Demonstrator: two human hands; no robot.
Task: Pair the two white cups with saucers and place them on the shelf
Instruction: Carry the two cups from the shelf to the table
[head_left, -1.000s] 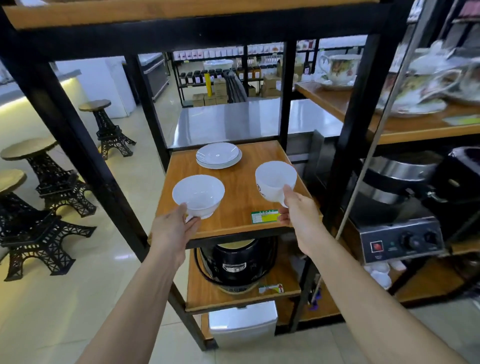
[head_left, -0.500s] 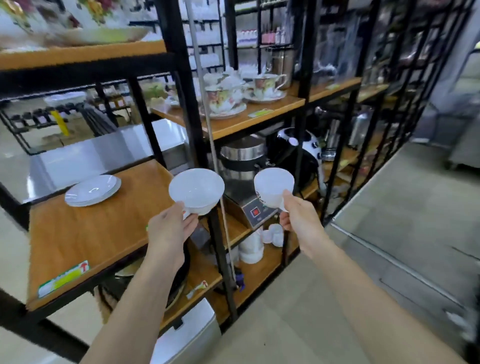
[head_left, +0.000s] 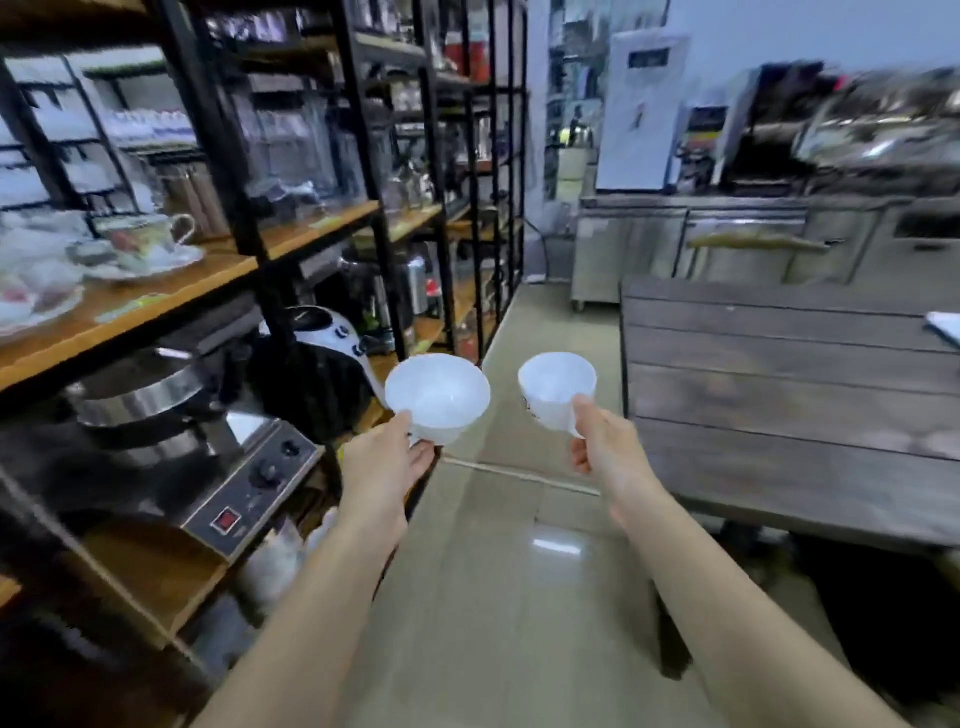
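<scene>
Head view, mid-carry. The left hand (head_left: 387, 462) grips the wider white cup (head_left: 438, 397) at its near rim and base, thumb on top; the right hand (head_left: 602, 449) grips the narrower white cup (head_left: 557, 389) at its near side, apparently by a handle, though the fingers hide it. Both cups ride upright in the air over the tiled floor (head_left: 519, 597), well apart from each other, between the black-framed shelf (head_left: 156, 296) on the left and the wooden table (head_left: 789, 405) on the right. No plain saucers are in view; the only saucers visible carry patterned cups (head_left: 148, 236) on the shelf and are blurred. Judged step: transport of the cups toward their saucers. To do it well, keep the rims level, hold the cups apart to prevent knocking, and lower each one centred into a saucer's well before letting go.
</scene>
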